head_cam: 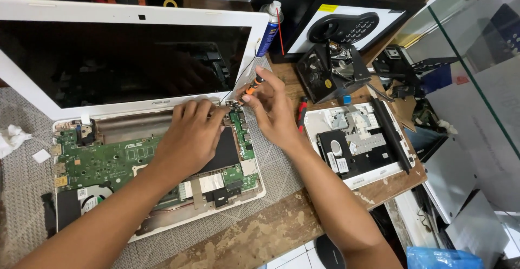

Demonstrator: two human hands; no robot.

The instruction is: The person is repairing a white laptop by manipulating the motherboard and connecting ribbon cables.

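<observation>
Hands meet at the back right corner of an opened white laptop (162,193), which lies on a grey mat (21,193) on a worn wooden table (281,225). The bottom half of the laptop has no keyboard cover, so the green circuit board (103,163) is bare, with a round fan (95,198) at its front left. The dark screen (124,63) stands upright behind it.

The left hand (189,136) rests palm down on the board, fingers spread a little apart and holding nothing; the fingertips touch the area just beside the right hinge. The right hand (271,109) comes from the right side and its thumb and fingers are pinched together on a small screwdriver (252,86) with an orange and black handle. The screwdriver is tilted, its tip pointing down toward the hinge corner — I cannot see clearly if the tip touches a screw, because the fingers hide it. A thin black wire (241,77) runs up from the same corner along the screen edge.

To the right of the laptop lies the removed white cover panel (357,144), inner side up, with a long black strip (392,136) beside it. Behind it stands a black boxy part with a fan grille (325,71), and a blue spray can (269,31) with a red straw stands behind the screen edge. A red-handled tool (301,112) lies between the right hand and the panel — well apart from the left hand.
</observation>
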